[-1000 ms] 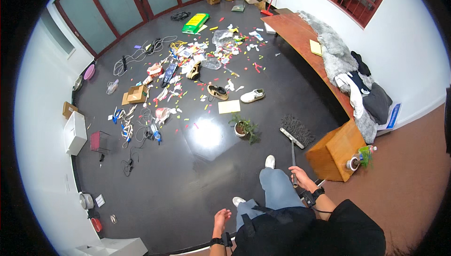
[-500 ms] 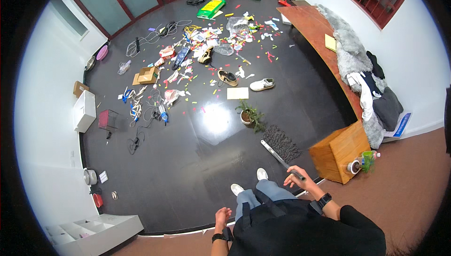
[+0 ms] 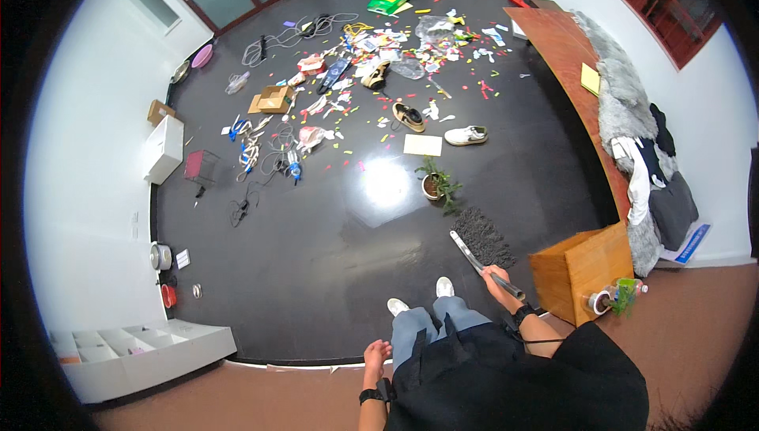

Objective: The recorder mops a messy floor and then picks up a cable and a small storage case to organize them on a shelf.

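Observation:
My right hand (image 3: 497,279) is wrapped round a silver-grey pole (image 3: 468,253), which slants from a pale far end down to a dark near end by my forearm. Beside and under the pole lies a shaggy dark grey mop-like pad (image 3: 484,235); whether the two are joined I cannot tell. My left hand (image 3: 377,353) hangs low by my left leg, empty, its fingers loosely bent and apart. Just beyond the pad a leafy plant in a white pot (image 3: 432,187) seems tipped over on the dark floor.
Shoes (image 3: 466,136), paper scraps, cables and a cardboard box (image 3: 276,100) litter the floor ahead. At right stand a wooden box (image 3: 581,273) and a long reddish-brown bench (image 3: 565,75) with grey fur and clothes. A white compartmented unit (image 3: 150,364) lies at lower left.
My right hand has moved along the pole and closed more firmly round it. The view has shifted, so the room sits further right and higher.

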`<act>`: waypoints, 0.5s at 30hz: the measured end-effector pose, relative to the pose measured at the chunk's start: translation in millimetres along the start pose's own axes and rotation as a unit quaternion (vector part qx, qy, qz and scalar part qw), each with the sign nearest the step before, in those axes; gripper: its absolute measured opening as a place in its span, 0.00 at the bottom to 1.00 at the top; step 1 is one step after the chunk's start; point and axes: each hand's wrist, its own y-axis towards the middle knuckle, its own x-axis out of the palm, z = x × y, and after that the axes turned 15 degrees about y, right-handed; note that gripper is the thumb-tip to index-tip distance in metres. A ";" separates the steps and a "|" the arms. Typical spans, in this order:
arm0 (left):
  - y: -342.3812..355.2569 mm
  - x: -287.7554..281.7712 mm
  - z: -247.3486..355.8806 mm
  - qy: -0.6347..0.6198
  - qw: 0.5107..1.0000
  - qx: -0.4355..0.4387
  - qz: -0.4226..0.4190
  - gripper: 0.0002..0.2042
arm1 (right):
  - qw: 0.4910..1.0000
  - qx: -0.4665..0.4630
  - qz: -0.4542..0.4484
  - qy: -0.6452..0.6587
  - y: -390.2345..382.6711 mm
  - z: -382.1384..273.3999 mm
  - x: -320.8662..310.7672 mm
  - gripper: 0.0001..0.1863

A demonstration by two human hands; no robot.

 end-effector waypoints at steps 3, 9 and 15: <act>-8.8 -7.2 -16.0 0.006 0.999 -0.024 0.030 0.13 | 0.991 0.103 -0.013 -0.082 8.0 1.1 11.1 0.16; -0.8 -44.2 -44.2 -0.043 0.996 -0.039 0.060 0.12 | 0.991 -0.001 -0.046 -0.123 36.3 -47.6 56.1 0.19; 22.3 -88.5 -38.7 -0.112 0.992 -0.034 0.055 0.11 | 0.983 -0.050 -0.034 -0.172 68.8 -87.4 81.7 0.18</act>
